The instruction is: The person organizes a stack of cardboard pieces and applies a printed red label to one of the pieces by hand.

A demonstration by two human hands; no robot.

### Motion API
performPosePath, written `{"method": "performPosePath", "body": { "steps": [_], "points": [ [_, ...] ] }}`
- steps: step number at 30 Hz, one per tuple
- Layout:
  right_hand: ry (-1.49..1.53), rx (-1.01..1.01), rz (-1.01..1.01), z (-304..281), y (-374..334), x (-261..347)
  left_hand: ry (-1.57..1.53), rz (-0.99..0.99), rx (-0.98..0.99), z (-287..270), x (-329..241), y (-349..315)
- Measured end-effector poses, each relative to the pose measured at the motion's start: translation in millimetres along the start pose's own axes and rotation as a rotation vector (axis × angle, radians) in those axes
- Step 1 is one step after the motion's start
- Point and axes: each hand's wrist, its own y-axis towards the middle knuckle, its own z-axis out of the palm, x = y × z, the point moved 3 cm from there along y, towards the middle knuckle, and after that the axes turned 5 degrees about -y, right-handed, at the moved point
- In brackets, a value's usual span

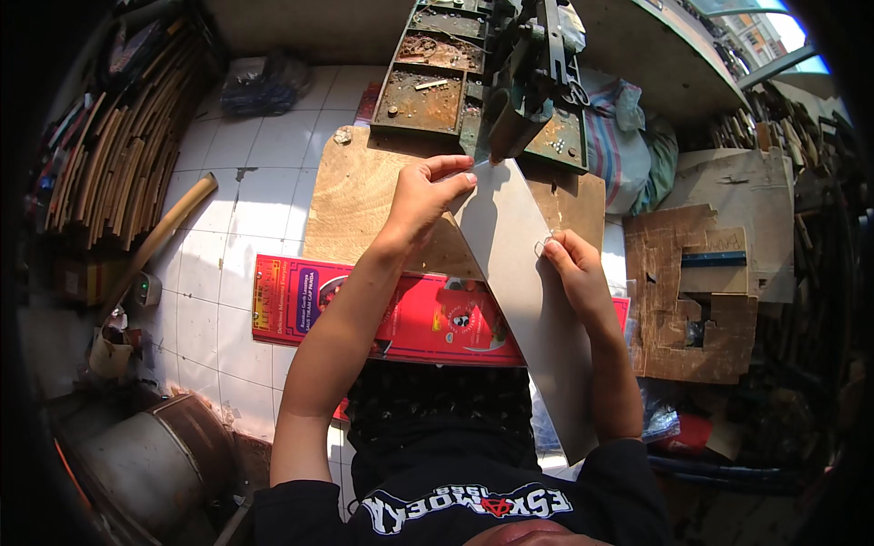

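Observation:
A long, pale grey board [519,241] slants from the press down toward my right side. Its far corner sits under the head of a dark metal press [517,114]. My left hand [426,198] pinches the board's left edge near that corner, fingertips close to the press head. With thumb on top, my right hand [579,266] grips the right edge farther down; its other fingers are partly hidden. A small wire loop [541,247] shows at the right thumb. Below my left forearm, red printed sheets [423,314] lie partly under the board.
A wooden board [355,196] lies under the press. Dirty compartment trays [419,98] with small metal parts flank it. Stacked boards [127,136] lean at left beside a bent wooden handle [173,227]. At right are cut cardboard [669,300] and a striped sack [614,155].

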Motion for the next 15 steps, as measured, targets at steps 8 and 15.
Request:
{"method": "performPosePath", "body": {
  "steps": [8, 15],
  "points": [
    [0.021, 0.005, 0.015, 0.2, 1.5, -4.9, 0.013, -0.046, 0.000, -2.3, -0.1, -1.0],
    [-0.010, 0.007, 0.013, -1.5, 2.4, -4.0, 0.117, -0.015, 0.025, -5.5, -3.6, 0.9]
  ]
}}
